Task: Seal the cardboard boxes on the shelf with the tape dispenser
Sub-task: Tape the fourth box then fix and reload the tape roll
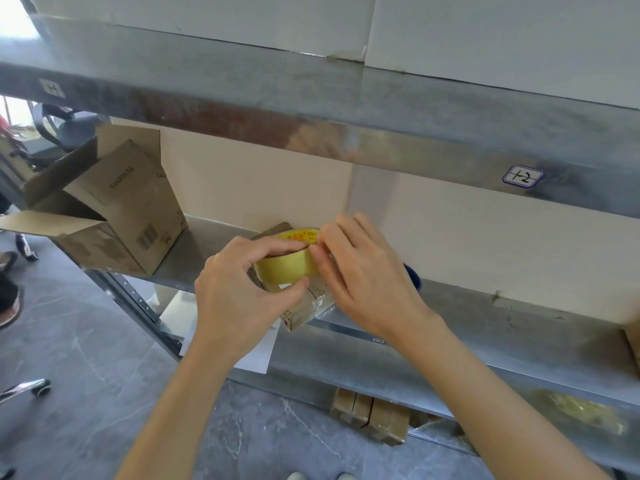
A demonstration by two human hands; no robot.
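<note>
Shelf [211, 237] carries two cardboard boxes: one large open box [128, 209] at left end, one small box [308, 306] at front edge. One tape roll [287, 268] over small box; left hand [235, 299] grips it, right hand [367, 275] pinches its rim.

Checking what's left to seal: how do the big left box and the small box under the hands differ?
The big box has open flaps; the small box is closed, glossy with tape. The big box is untouched; the small box lies beneath the tape roll. Both are brown cardboard.
</note>
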